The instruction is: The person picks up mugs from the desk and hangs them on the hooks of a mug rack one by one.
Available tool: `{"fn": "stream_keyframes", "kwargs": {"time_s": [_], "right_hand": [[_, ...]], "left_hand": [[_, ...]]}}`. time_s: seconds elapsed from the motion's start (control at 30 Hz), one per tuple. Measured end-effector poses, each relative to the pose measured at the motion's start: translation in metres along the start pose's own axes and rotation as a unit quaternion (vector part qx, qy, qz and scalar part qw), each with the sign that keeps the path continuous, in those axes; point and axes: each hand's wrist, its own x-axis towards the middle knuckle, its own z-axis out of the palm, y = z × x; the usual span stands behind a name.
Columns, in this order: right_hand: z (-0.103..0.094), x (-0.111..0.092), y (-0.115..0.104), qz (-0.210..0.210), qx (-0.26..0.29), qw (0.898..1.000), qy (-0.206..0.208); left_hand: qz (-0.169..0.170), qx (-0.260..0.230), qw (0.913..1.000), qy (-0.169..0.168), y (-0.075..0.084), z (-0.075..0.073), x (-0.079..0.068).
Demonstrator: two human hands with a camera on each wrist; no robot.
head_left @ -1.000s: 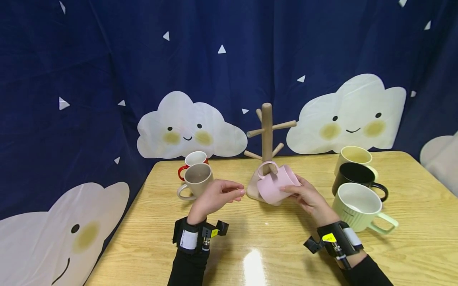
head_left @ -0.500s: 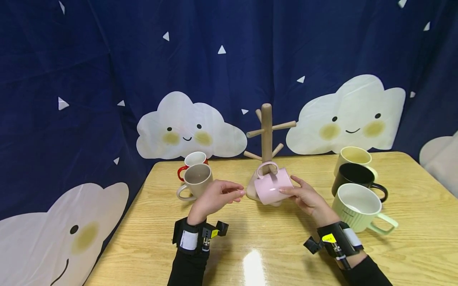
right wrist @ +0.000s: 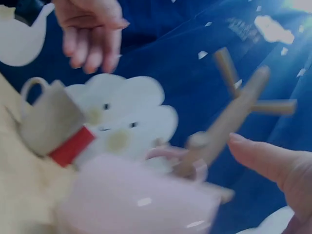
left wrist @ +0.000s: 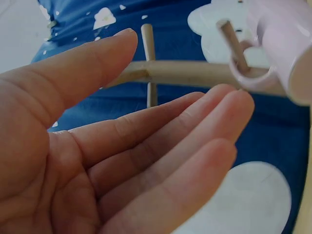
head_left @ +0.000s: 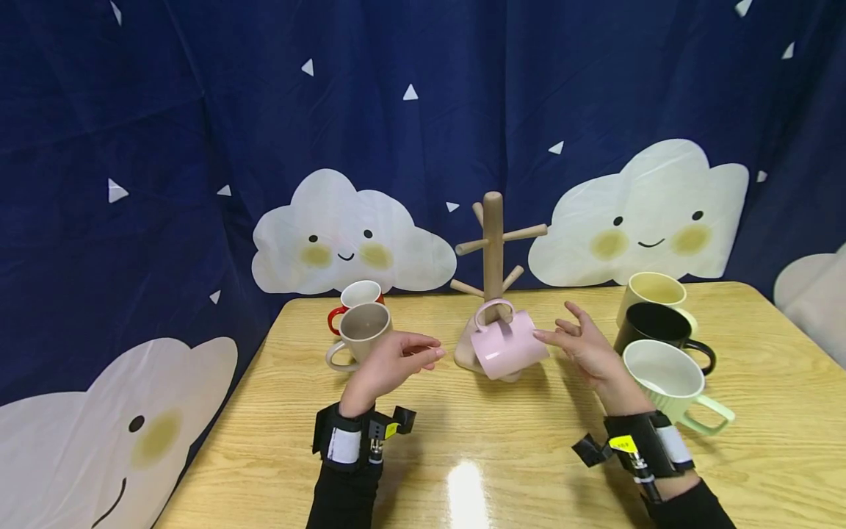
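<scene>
A pink mug (head_left: pixel 507 343) hangs by its handle on a low peg of the wooden mug tree (head_left: pixel 492 253) at the table's middle. My right hand (head_left: pixel 581 345) hovers just right of the mug, fingers spread and holding nothing; its fingertip (right wrist: pixel 265 158) shows beside the pink mug (right wrist: pixel 141 200). My left hand (head_left: pixel 395 358) floats left of the tree base, fingers loosely extended and empty. In the left wrist view the palm (left wrist: pixel 117 161) is open under the tree's pole (left wrist: pixel 195 73) and the mug's handle (left wrist: pixel 243 73).
A beige mug (head_left: pixel 362 332) and a red-handled white mug (head_left: pixel 357 296) stand left of the tree. Cream (head_left: pixel 654 292), black (head_left: pixel 661 328) and pale green (head_left: pixel 667 383) mugs stand at the right. A dark blue cloud-print curtain (head_left: pixel 330 147) hangs behind the wooden table (head_left: pixel 463 455).
My right hand has let go of the pink mug and drawn back to the right with fingers spread. The mug now hangs on the peg. The left hand barely moved.
</scene>
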Motion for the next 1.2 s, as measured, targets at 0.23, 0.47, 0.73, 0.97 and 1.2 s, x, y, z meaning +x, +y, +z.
{"fn": "stream_keyframes", "kwargs": {"time_s": [0.23, 0.47, 0.73, 0.97, 1.2], "right_hand": [[-0.022, -0.023, -0.025, -0.086, -0.103, 0.988, 0.076], [-0.031, -0.042, -0.034, -0.169, -0.383, 0.904, 0.091], [-0.02, -0.051, -0.04, -0.147, -0.541, 0.828, -0.003], [-0.023, -0.051, -0.037, -0.149, -0.565, 0.811, -0.016], [-0.024, -0.047, -0.034, -0.178, -0.579, 0.794, -0.044]], "left_hand": [[-0.029, 0.068, 0.9932, 0.089, -0.003, -0.011, -0.006], [-0.044, 0.143, 0.9753, 0.163, -0.015, -0.023, -0.013], [-0.076, 0.222, 0.964, 0.126, -0.019, -0.015, -0.006], [-0.073, 0.235, 0.9646, 0.095, -0.015, -0.007, -0.004], [-0.032, 0.27, 0.9588, 0.083, -0.017, 0.0, -0.001]]}}
